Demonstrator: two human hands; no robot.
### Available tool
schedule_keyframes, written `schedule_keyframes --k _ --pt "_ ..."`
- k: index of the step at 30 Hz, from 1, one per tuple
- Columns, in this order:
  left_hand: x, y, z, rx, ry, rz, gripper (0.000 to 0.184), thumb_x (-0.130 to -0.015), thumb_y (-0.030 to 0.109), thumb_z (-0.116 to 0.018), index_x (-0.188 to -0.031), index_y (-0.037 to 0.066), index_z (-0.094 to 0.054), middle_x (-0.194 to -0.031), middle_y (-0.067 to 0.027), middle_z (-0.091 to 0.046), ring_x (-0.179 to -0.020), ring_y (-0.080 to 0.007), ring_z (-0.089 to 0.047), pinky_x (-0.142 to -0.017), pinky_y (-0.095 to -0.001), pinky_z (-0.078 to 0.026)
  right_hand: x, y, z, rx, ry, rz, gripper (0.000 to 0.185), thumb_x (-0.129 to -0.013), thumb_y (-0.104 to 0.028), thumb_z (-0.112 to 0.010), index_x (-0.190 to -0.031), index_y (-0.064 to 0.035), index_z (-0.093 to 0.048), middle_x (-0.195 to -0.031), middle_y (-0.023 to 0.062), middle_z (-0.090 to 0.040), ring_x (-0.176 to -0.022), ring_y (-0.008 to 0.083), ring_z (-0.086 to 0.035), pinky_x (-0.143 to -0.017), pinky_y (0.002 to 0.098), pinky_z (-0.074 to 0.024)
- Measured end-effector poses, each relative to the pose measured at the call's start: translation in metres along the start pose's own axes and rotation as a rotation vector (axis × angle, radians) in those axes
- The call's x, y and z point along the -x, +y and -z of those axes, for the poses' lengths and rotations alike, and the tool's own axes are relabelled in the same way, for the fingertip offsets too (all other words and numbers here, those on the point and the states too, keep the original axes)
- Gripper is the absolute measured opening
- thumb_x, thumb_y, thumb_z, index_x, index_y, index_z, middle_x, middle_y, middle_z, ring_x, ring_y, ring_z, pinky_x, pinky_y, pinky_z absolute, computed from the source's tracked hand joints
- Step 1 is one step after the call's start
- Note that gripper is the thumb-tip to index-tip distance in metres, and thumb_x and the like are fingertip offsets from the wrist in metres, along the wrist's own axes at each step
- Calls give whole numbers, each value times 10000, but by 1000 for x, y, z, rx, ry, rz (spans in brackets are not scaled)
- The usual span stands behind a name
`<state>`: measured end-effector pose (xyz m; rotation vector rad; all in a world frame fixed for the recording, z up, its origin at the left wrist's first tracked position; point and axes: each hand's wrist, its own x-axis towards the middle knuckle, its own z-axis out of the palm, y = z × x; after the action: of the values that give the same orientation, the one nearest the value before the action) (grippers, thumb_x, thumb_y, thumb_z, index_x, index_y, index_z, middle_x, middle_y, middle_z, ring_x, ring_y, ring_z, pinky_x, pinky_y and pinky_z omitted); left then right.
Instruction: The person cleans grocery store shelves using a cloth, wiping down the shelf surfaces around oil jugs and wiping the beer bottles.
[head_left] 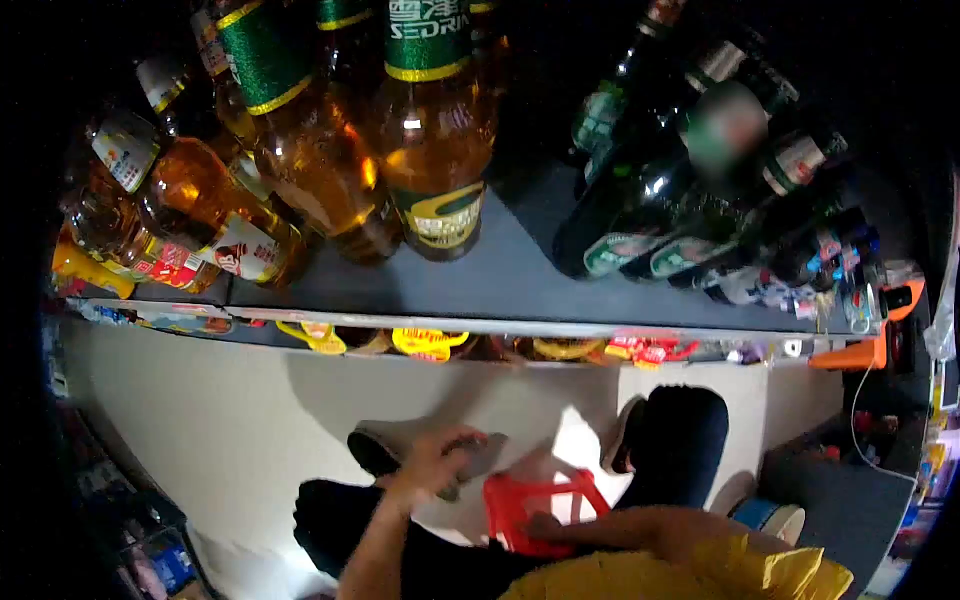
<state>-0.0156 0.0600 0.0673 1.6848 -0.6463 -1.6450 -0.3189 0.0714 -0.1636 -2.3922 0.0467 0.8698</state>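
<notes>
Two bare hands are positioned in the lower centre of the frame, apart from each other. The left hand (432, 468) is above the floor (200, 410), fingers curved, next to a small dark object (450, 490); blur prevents identification, and whether the fingers are closed on it cannot be told. The right hand (546, 527) is at the red plastic frame (500, 512), possibly a stool, located at lower centre between the dark trouser legs (675, 440). It overlaps the frame in this view; contact is likely, but a closed grip cannot be confirmed. If in contact, this position would allow the frame to be steadied or shifted close to the body. The right forearm lies across the lower right, beside the yellow garment (670, 578), so the reach is short. The grey shelf (520, 275) spans the upper half. Amber bottles (440, 150) occupy its upper left and centre, and green bottles (655, 190) its upper right. Both groups are grouped by kind with labels outward, presumably for easy reading and selection. A gap separates the two groups, which appears to mark one kind from the other. Yellow and red tags (428, 344) show just below the shelf's front edge, probably belonging to goods on a lower level. An orange object (860, 345) is at the shelf's right end; its function cannot be determined.
</notes>
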Motion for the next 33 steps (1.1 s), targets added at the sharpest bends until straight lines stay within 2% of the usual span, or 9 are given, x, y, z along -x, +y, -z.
schedule_keyframes --k 10,15,16,18,20,22,25,28,33 --pt "-20 -34 124 -251 -166 -179 310 -802 67 -488 -1092 14 -585 -1077 -60 -590 -1006 -145 -526 -883 -268 -401 -73 -23 16 144 33 -42 367 -868 -391 -507 -956 -46 -594 -665 63 -518 -644 232 -543 -642 380 -469" --pt "-13 -39 82 -260 -207 -359 323 -808 50 -499 -1123 43 -570 -1092 -56 -582 -989 -141 -519 -874 -266 -404 -88 -33 9 277 197 -1 379 -871 -402 -503 -967 -46 -594 -634 46 -505 -629 220 -538 -638 370 -472" --pt "-7 -32 70 -308 -189 -346 337 -820 88 -555 -1157 62 -545 -1082 -50 -575 -954 -133 -518 -846 -269 -417 -89 -31 15 193 250 -17 382 -872 -404 -502 -969 -46 -594 -628 43 -502 -626 217 -537 -637 368 -472" --pt "17 -19 44 -356 -134 -391 365 -824 129 -586 -1181 78 -528 -1086 -40 -566 -930 -126 -521 -823 -268 -426 -48 -56 98 -1000 298 -336 519 -879 -468 -477 -1193 -54 -474 -821 98 -571 -767 243 -585 -712 406 -480" --pt "30 -20 15 -371 -133 -543 454 -834 147 -612 -1262 126 -462 -1084 -29 -549 -899 -116 -513 -802 -267 -433 -4 -89 137 -1903 578 -203 591 -884 -530 -430 -1306 -121 -367 -1187 99 -506 -955 271 -550 -845 466 -429" --pt "48 -13 -16 -231 -193 -572 514 -832 107 -607 -1307 145 -412 -1126 -50 -519 -912 -115 -501 -822 -264 -426 31 -86 162 -2119 639 239 690 -854 -579 -444 -1371 -155 -274 -1355 72 -370 -1115 265 -490 -930 487 -388" --pt "61 -6 -68 -74 -238 -559 641 -826 56 -599 -1383 166 -303 -1303 -156 -372 -1060 -140 -479 -895 -278 -405 69 -93 186 -2244 706 460 569 -880 -522 -444 -1307 -149 -394 -1292 80 -457 -1166 243 -466 -953 492 -385" --pt "73 7 -109 -168 -197 -620 658 -821 42 -600 -1388 185 -299 -1329 -108 -373 -1021 -164 -465 -887 -303 -408 91 -83 182 -2337 727 531 480 -875 -499 -481 -1212 -158 -490 -1172 21 -544 -1083 193 -514 -912 429 -412" --pt "85 52 -130 -745 -5 -1042 568 -773 132 -664 -1297 107 -447 -1203 -108 -456 -1080 -235 -434 -909 -341 -385 145 -69 213 -2317 992 469 401 -853 -313 -589 -1142 -44 -527 -1092 83 -589 -991 213 -574 -872 359 -457"
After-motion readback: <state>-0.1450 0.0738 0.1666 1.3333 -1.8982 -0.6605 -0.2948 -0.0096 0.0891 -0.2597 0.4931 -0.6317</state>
